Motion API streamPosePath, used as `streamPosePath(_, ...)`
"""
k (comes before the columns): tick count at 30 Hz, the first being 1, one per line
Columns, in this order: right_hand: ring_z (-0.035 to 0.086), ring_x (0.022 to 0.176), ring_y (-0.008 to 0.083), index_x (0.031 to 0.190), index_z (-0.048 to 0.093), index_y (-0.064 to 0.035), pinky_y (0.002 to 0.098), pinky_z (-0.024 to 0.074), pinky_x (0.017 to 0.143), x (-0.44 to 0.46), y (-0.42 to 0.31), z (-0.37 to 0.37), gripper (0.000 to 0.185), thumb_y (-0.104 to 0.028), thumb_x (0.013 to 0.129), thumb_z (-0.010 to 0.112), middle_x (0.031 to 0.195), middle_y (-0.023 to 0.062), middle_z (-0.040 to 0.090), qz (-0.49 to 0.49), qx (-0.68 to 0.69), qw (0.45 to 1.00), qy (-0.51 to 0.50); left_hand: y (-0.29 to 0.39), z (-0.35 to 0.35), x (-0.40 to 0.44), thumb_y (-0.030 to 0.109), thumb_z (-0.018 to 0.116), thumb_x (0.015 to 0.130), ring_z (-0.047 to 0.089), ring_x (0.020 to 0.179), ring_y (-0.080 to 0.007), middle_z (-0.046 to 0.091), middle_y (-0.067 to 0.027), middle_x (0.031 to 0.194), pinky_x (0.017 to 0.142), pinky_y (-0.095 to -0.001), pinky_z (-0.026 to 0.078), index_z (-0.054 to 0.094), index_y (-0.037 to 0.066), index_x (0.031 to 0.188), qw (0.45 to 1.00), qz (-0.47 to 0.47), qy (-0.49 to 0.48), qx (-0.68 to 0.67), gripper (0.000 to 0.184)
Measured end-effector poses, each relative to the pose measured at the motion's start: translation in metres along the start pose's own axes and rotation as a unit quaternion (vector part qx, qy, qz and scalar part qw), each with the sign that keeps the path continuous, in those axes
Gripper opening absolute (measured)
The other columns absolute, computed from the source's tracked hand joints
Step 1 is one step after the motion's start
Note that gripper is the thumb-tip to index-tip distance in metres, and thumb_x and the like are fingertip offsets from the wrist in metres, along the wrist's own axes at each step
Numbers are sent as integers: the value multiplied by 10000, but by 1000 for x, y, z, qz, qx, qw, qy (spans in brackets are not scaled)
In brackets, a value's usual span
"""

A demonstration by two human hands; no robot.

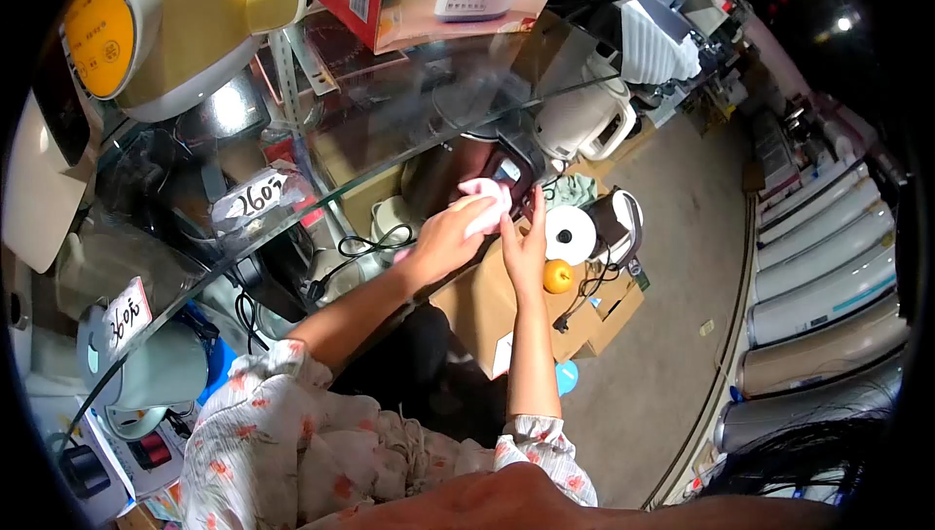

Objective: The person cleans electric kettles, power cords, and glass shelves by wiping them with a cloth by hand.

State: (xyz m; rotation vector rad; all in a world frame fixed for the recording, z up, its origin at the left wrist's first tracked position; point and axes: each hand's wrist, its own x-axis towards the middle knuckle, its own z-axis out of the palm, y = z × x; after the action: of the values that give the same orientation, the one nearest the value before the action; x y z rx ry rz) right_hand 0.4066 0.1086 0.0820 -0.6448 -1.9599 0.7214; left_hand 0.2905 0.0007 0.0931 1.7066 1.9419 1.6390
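Observation:
My left hand (450, 238) is closed on a pink cloth (490, 201), which lies against a dark brown, shiny appliance (443, 179). This appliance has a black handle with a small light panel (508, 170) and stands at the edge of the lower shelf. Close beside the cloth, my right hand (526, 249) has its fingers stretched up along the appliance's near side, thumb apart. Whether the fingertips touch it I cannot tell. Under my hands is a cardboard box (477, 311). A white disc-shaped thing (568, 235) and an orange round thing (558, 277) are to its right.
A glass shelf (375, 155) with price tags runs above the appliance. White kettles (584, 121) stand behind, and a dark kettle with a white handle (616, 223) is at right. Black cords (375, 243) lie around. Long cylindrical appliances (818, 277) line the floor's far side.

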Motion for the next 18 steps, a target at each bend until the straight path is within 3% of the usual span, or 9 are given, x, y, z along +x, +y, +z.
streamPosePath(2, 550, 1083, 243, 1350, 332, -20, 338, 471, 827, 9, 1, 3, 629, -212, 842, 648, 1290, 144, 479, 37, 10, 999, 9, -32, 27, 17, 71, 521, 738, 581, 1010, -324, 572, -154, 1155, 872, -389, 456, 509, 69, 1218, 998, 51, -22, 23, 480)
streamPosePath(3, 558, 1067, 241, 1346, 336, -14, 339, 473, 817, 14, 2, 3, 628, -216, 841, 650, 1288, 144, 483, 56, 13, 998, 13, -34, 26, 27, 69, 517, 737, 588, 990, -321, 577, -149, 1152, 860, -398, 459, 511, 71, 1202, 994, 9, -97, 50, 465)
streamPosePath(4, 607, 923, 245, 1282, 409, 18, 326, 483, 734, 18, 6, 3, 580, -232, 827, 670, 1178, 165, 550, 27, -76, 996, 41, -37, 25, 34, 66, 512, 736, 595, 971, -319, 581, -143, 1149, 849, -407, 461, 514, 74, 1187, 982, -32, -173, 76, 451)
streamPosePath(5, 586, 950, 288, 1247, 439, 23, 350, 469, 776, 24, 8, 2, 562, -241, 813, 678, 1149, 185, 555, 39, -87, 995, 32, -37, 26, 38, 64, 508, 734, 603, 951, -316, 586, -137, 1147, 838, -416, 464, 516, 76, 1171, 960, -74, -249, 102, 438)
streamPosePath(7, 546, 1005, 374, 1179, 499, 33, 396, 439, 860, 35, 14, -1, 528, -259, 784, 694, 1090, 227, 563, 70, -107, 992, 12, -41, 41, 26, 56, 525, 730, 606, 929, -334, 561, -140, 1192, 770, -421, 494, 469, 72, 1194, 976, -48, -172, 121, 468)
streamPosePath(10, 549, 955, 389, 1101, 533, 46, 410, 445, 821, 42, 4, -7, 488, -271, 770, 701, 1020, 227, 575, 74, -131, 989, -17, -48, 67, -1, 35, 538, 721, 608, 924, -350, 507, -157, 1264, 689, -396, 525, 380, 64, 1306, 988, -30, -45, 147, 606)
streamPosePath(13, 566, 851, 353, 1063, 541, 46, 392, 456, 749, 42, 9, -9, 456, -262, 771, 707, 967, 209, 583, 38, -156, 987, -12, -27, 57, -27, 52, 536, 724, 577, 1010, -343, 469, -178, 1297, 798, -433, 487, 355, 69, 1344, 985, -120, -65, 100, 646)
streamPosePath(15, 594, 669, 279, 1040, 544, 57, 352, 473, 633, 42, 13, -7, 449, -259, 775, 722, 884, 182, 593, -26, -183, 983, 13, -32, 54, -51, 59, 543, 720, 555, 1048, -347, 462, -168, 1308, 845, -442, 459, 356, 70, 1347, 987, -136, -49, 72, 654)
streamPosePath(18, 589, 652, 258, 1049, 538, 57, 339, 473, 611, 44, 13, -6, 461, -263, 775, 724, 864, 173, 588, -26, -187, 982, 4, -31, 50, -52, 73, 555, 716, 532, 1081, -356, 467, -161, 1306, 891, -447, 430, 358, 73, 1353, 993, -108, 1, 52, 666)
